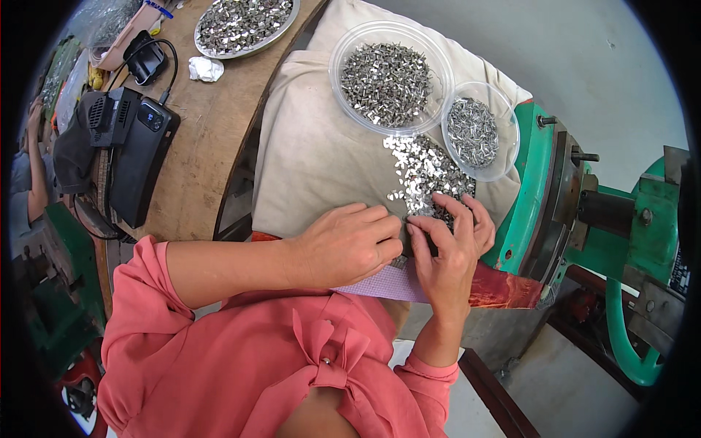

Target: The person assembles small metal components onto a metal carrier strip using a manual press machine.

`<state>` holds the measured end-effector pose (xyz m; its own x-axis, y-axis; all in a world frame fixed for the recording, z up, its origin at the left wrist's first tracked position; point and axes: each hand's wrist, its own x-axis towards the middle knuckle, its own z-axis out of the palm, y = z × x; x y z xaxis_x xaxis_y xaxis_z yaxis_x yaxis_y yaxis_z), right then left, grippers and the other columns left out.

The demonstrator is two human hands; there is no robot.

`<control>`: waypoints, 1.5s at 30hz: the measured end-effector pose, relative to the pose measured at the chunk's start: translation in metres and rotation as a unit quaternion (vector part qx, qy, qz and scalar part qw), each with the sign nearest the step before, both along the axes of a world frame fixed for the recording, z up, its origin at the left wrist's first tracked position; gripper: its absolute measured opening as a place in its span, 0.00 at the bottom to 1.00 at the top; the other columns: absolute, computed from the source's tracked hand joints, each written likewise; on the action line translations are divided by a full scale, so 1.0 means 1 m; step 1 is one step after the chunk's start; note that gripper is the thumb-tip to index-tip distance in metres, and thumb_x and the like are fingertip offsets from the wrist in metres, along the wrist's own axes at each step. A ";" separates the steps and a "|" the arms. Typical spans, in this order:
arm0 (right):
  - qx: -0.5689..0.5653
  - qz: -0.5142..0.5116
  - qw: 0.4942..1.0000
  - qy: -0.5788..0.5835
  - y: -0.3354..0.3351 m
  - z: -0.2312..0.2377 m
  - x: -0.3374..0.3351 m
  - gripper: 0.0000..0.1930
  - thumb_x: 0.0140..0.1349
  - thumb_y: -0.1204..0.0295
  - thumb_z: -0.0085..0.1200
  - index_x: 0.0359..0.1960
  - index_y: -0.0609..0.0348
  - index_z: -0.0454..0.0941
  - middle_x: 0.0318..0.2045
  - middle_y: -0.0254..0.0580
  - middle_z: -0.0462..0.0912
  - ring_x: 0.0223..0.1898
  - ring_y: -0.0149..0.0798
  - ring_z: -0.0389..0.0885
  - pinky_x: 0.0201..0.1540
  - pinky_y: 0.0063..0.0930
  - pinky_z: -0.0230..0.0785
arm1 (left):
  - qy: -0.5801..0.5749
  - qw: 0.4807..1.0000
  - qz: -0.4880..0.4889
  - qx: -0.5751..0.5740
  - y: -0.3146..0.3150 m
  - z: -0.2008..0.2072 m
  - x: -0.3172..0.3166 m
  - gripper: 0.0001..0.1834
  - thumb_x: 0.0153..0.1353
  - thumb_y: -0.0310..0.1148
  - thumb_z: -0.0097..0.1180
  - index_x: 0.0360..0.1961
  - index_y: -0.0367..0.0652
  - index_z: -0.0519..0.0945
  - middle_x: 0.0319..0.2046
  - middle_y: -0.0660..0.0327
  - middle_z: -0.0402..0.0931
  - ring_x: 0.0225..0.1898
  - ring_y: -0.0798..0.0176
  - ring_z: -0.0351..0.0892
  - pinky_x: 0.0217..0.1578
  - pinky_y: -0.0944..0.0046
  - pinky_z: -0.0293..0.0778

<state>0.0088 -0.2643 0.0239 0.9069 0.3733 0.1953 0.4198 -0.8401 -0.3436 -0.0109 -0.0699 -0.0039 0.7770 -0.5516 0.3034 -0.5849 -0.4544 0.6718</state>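
On the beige cloth lies a loose pile of small shiny metal pieces (pixel 423 171). My right hand (pixel 453 244) is at the near edge of this pile. Its thumb and index fingertips come together in a pinch, while the other fingers bend over the pieces. Whatever is in the pinch is too small to make out. Just left of it, my left hand (pixel 354 244) is closed with its fingers curled under, hiding anything inside. Beyond the pile stand a clear round tub (pixel 336 77) of small metal parts and a smaller clear bowl (pixel 511 150) of rivet-like pieces.
A green machine (pixel 537 168) with bolts borders the cloth (pixel 292 146) on the right. The wooden table (pixel 212 109) at left holds a metal dish (pixel 270 45) of parts, crumpled white tissue (pixel 206 68) and a black power bank (pixel 146 164) with a cable. Another person's arm (pixel 35 168) shows far left.
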 end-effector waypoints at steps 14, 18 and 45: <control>-0.033 0.028 0.999 -0.019 0.010 0.001 0.007 0.06 0.50 0.71 0.67 0.30 0.48 0.85 0.52 0.33 0.79 0.62 0.49 0.66 0.67 0.54 0.48 | -0.005 1.000 -0.008 0.008 0.003 0.001 0.001 0.08 0.54 0.34 0.63 0.33 0.45 0.78 0.34 0.63 0.70 0.37 0.59 0.71 0.38 0.59 0.69; -0.018 0.022 0.999 -0.016 0.007 -0.001 0.005 0.05 0.51 0.72 0.66 0.30 0.49 0.84 0.51 0.33 0.79 0.62 0.49 0.67 0.66 0.53 0.48 | -0.001 1.000 -0.008 0.017 0.003 0.001 0.000 0.09 0.54 0.34 0.64 0.33 0.45 0.78 0.34 0.64 0.70 0.37 0.59 0.71 0.38 0.59 0.69; 0.045 -0.026 0.998 -0.019 -0.024 -0.009 -0.057 0.08 0.48 0.71 0.69 0.31 0.44 0.87 0.47 0.28 0.82 0.61 0.46 0.67 0.64 0.47 0.52 | -0.095 0.994 -0.010 0.052 -0.006 -0.002 -0.003 0.05 0.52 0.35 0.55 0.29 0.46 0.76 0.30 0.66 0.69 0.36 0.64 0.73 0.38 0.65 0.68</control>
<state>-0.0477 -0.2887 0.0150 0.9155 0.3058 0.2616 0.3915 -0.8271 -0.4033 -0.0143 -0.0759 -0.0057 0.6999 -0.6020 0.3844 -0.7063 -0.5032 0.4979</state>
